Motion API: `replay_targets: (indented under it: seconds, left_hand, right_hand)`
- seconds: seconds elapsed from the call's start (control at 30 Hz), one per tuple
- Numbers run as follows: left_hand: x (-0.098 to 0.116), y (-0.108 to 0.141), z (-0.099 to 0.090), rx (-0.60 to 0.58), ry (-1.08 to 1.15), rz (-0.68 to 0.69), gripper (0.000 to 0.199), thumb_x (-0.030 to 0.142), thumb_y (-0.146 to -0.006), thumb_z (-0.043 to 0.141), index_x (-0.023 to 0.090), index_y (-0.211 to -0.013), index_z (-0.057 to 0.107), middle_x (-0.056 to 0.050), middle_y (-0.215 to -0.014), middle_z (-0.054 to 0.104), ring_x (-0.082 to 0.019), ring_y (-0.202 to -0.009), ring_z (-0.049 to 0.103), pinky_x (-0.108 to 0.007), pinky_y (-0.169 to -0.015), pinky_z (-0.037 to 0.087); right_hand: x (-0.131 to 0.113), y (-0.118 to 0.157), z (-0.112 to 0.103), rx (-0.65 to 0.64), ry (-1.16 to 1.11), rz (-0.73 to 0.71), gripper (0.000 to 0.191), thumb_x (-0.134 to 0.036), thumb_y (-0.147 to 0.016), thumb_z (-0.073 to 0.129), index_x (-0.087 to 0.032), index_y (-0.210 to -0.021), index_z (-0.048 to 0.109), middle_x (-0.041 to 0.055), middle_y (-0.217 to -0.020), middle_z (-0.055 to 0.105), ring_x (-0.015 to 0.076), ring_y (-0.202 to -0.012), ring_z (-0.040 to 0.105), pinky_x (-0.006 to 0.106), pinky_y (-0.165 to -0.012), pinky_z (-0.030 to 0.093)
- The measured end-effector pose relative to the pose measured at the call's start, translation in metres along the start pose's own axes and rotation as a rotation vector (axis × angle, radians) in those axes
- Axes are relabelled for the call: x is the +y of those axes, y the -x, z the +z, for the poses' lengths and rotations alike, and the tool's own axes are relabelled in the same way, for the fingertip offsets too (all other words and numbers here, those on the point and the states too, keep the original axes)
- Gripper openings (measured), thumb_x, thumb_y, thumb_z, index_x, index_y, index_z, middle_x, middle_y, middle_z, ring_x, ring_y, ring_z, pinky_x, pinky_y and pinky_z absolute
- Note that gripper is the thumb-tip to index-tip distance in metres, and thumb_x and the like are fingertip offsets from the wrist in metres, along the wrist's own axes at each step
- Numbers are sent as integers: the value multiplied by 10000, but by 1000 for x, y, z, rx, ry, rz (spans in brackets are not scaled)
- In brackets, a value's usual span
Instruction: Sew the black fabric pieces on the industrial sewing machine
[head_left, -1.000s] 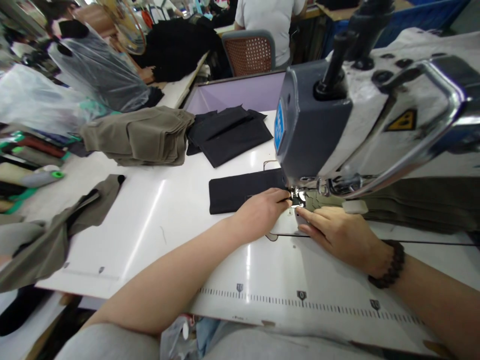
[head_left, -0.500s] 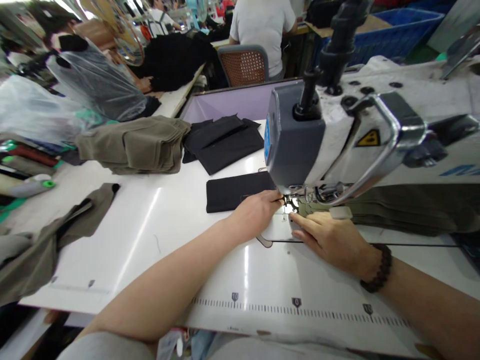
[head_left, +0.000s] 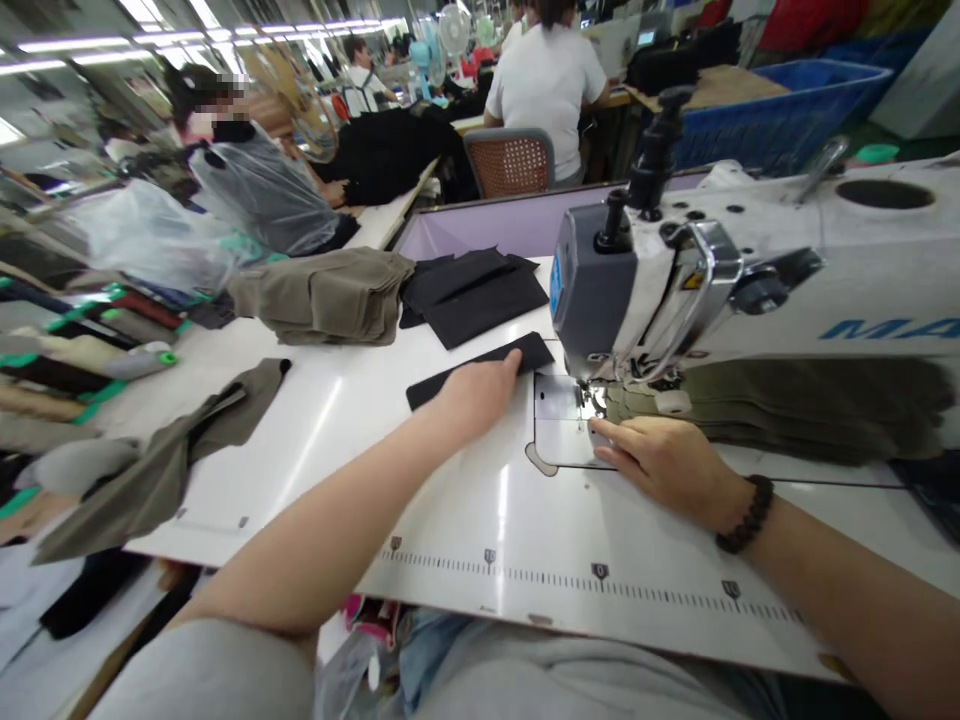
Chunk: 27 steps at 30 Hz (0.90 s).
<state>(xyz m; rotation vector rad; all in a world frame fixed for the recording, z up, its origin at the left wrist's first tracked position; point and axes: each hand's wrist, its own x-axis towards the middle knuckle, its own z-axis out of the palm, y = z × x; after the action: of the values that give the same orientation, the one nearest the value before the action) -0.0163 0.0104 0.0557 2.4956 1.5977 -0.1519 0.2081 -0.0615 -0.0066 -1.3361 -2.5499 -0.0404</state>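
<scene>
My left hand (head_left: 476, 395) is on a folded black fabric piece (head_left: 536, 350), left of the sewing machine (head_left: 600, 270). One digit presses on top of the cloth, and the other fingers are mostly hidden by the hand. My right hand (head_left: 667, 460) lies palm down with fingers stretched out, its fingertips at the metal needle plate (head_left: 559, 440), just in front of the presser foot (head_left: 587, 395). Nothing is held in it. Right behind that hand, a stack of olive fabric pieces (head_left: 810, 405) lies under the machine's arm.
Piles of olive cloth (head_left: 322, 295) and black cloth (head_left: 480, 290) sit at the table's back. A loose olive piece (head_left: 172, 470) lies at left, near thread cones (head_left: 135, 360). Beyond are a chair (head_left: 510, 165), a blue crate (head_left: 765, 115) and seated people.
My left hand has moved from the presser foot to the left, and the black piece has swung to a slant, away from the needle. The right hand stays by the plate. The view has tilted up.
</scene>
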Motion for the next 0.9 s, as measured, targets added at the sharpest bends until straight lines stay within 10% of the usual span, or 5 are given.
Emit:
replay_targets:
  seconds: [0.13, 0.23, 0.43, 0.6, 0.9]
  left_hand:
    - [-32, 22, -25, 92, 927, 149, 538, 42, -681, 456, 160, -1206, 450, -66, -972, 617, -200, -868, 608, -324, -771, 491]
    - [-32, 36, -3, 94, 1277, 142, 575, 95, -668, 470, 144, -1237, 398, -79, -1000, 602, -195, -863, 614, -338, -759, 502]
    - [-17, 60, 51, 477, 632, -4, 491, 119, -783, 453, 127, -1267, 368, -164, -1316, 366, -266, -1208, 378, -470, -967, 358]
    - [14, 75, 49, 207, -3, 589, 314, 288, -856, 503, 132, -1127, 525, -120, -1239, 488, -233, -1127, 473, -372, -945, 402]
    - [29, 18, 55, 137, -81, 601, 426, 379, -882, 441, 112, -1213, 463, -131, -1319, 410, -229, -1224, 378, -347, -1015, 304]
  right_hand:
    - [1, 1, 0, -17, -8, 2, 283, -297, -872, 416, -155, -1038, 595, 23, -676, 616, 137, -604, 548, 242, -560, 357]
    - [2, 2, 0, -23, 3, -6, 298, -311, -874, 413, -159, -1062, 589, 30, -694, 621, 143, -624, 554, 245, -564, 358]
    - [5, 5, 1, 14, -23, -43, 307, -315, -891, 381, -168, -1046, 601, 31, -685, 609, 134, -620, 537, 242, -576, 360]
    - [4, 8, -2, 49, -115, -150, 323, -307, -909, 350, -154, -1040, 603, 31, -672, 589, 131, -626, 526, 244, -588, 367]
    - [1, 7, -5, 51, -69, -267, 325, -283, -911, 347, -130, -938, 632, 35, -632, 567, 133, -596, 510, 258, -574, 372]
